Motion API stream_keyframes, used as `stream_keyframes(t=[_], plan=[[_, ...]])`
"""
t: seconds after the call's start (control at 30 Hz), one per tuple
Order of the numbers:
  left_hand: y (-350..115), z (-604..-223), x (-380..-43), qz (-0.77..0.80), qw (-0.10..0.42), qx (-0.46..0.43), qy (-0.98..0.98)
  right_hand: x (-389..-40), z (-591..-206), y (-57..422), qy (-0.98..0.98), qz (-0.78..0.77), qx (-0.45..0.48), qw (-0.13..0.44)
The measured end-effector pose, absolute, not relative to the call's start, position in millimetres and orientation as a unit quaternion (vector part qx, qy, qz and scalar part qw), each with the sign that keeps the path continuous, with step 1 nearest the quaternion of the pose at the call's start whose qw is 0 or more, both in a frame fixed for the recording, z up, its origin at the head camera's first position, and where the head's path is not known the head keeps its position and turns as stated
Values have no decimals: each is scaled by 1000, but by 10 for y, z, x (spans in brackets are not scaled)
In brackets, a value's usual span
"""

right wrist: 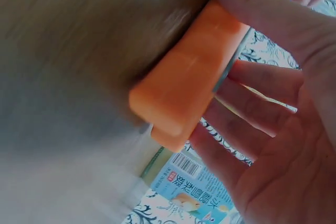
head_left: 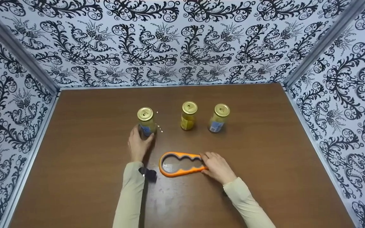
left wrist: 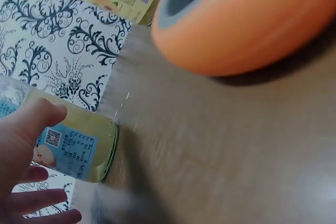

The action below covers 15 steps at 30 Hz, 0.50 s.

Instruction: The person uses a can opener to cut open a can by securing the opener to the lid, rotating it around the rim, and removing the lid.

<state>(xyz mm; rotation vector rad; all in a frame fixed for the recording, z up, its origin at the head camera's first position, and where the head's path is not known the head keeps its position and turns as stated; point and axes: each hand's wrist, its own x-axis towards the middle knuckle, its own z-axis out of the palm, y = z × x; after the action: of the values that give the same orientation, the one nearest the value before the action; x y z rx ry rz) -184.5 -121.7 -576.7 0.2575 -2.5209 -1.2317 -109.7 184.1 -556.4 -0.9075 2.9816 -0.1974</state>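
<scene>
My left hand (head_left: pixel 139 144) is round the lower part of a glass jar (head_left: pixel 145 114) with a gold lid and blue label. In the left wrist view its thumb (left wrist: pixel 44 115) lies over the jar's label, while several fingers spread loosely beside the glass. My right hand (head_left: pixel 218 167) pinches the narrow end of an orange jar opener (head_left: pixel 182 172) with a grey scalloped inner edge. The right wrist view has the thumb on one side of the orange handle (right wrist: pixel 184 72) and the fingertips along the other. The opener's wide loop points left, towards my left wrist.
Behind the opener stand two more gold-lidded jars: one with a yellow label (head_left: pixel 188 118) and, to its right, one with a blue label (head_left: pixel 219 117). Small whitish specks (head_left: pixel 159 127) lie beside the left jar. Patterned walls (head_left: pixel 169 47) enclose the brown table (head_left: pixel 249 190) at the back and sides.
</scene>
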Motion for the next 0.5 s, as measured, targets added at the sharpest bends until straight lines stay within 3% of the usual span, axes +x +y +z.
stream_keyframes(t=[0.5], plan=[[-1186,-5872,-2147,-576,150,87,-799,-1230,-5477,1870,929,-7,-369,-1]])
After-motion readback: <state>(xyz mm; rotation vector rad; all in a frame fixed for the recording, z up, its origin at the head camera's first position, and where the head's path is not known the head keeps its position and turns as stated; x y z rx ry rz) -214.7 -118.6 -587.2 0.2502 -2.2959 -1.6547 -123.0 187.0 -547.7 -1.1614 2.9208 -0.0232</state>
